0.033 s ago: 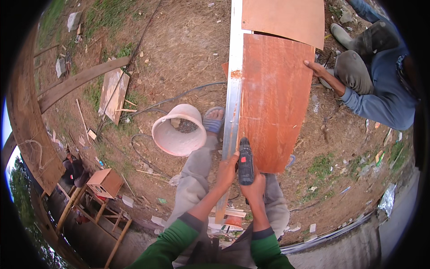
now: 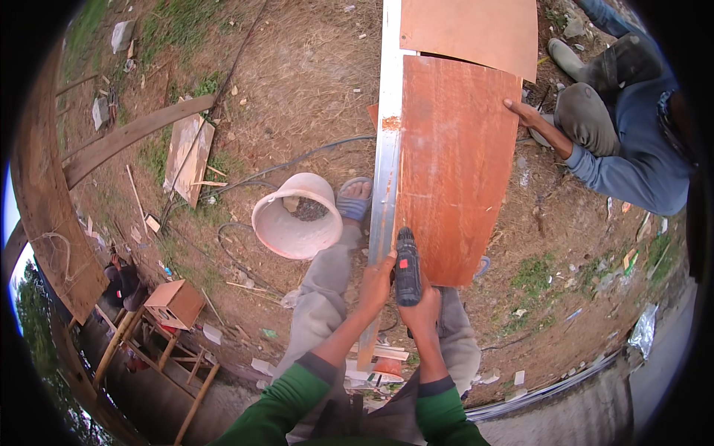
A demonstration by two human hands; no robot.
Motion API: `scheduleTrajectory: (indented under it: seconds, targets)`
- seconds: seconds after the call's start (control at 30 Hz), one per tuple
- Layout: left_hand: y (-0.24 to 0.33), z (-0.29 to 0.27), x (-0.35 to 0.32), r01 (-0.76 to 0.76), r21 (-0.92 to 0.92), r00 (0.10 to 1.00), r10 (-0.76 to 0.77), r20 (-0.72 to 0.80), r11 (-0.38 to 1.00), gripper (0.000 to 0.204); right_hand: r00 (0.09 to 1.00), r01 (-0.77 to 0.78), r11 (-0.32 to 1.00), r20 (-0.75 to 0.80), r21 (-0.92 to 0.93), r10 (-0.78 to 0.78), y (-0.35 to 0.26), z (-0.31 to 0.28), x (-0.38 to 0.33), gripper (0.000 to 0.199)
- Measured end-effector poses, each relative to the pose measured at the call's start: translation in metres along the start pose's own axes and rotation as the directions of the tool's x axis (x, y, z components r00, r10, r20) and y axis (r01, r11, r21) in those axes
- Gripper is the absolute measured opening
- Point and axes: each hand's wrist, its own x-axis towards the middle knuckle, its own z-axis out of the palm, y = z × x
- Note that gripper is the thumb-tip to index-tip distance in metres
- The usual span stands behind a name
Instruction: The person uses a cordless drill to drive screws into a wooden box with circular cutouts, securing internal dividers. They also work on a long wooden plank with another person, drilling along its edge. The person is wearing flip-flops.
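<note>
My right hand (image 2: 422, 308) grips a black power drill (image 2: 406, 266), whose tip points at the lower edge of a reddish-brown plywood sheet (image 2: 457, 171). My left hand (image 2: 375, 281) rests on a long pale metal rail (image 2: 387, 149) that runs along the sheet's left edge, just beside the drill. A second, lighter plywood sheet (image 2: 476, 30) lies over the far end. At the right, another person (image 2: 632, 141) in a blue top crouches, with one hand (image 2: 524, 113) pressed on the sheet's right edge.
A pale bucket (image 2: 296, 217) holding dark bits stands by my sandalled foot (image 2: 355, 199). A cable (image 2: 297, 160) crosses the dirt. Loose boards (image 2: 190, 152) lie at left, a small wooden box (image 2: 175, 303) and frame at lower left, debris at right.
</note>
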Motion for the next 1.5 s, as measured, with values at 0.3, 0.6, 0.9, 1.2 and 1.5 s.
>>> scheduleTrajectory:
  seconds: [0.3,0.6,0.9,1.2,1.5]
  targets:
    - [0.013,0.003,0.005,-0.128,-0.108,0.992,0.129,0.004,0.986,0.052,0.99,0.138,0.983,-0.055,0.118,-0.133,-0.007,0.003,0.016,0.031]
    - [0.021,0.0,0.004,-0.128,-0.033,0.992,0.128,0.007,0.991,0.053,0.998,0.059,0.989,0.008,0.134,-0.061,-0.005,0.006,0.018,0.038]
    - [0.016,0.001,0.013,-0.048,0.02,0.999,0.049,-0.02,0.999,0.052,1.0,0.011,0.998,-0.002,0.062,-0.011,-0.002,0.018,0.025,0.05]
    - [0.001,0.002,0.024,-0.12,-0.023,0.989,0.117,-0.093,0.993,0.06,0.996,-0.079,0.996,0.047,0.052,0.077,-0.013,0.014,0.026,0.048]
    - [0.017,0.003,-0.041,-0.572,0.448,0.757,0.652,-0.033,0.687,0.046,0.997,0.02,0.999,-0.081,0.047,-0.016,-0.005,0.034,0.02,0.033]
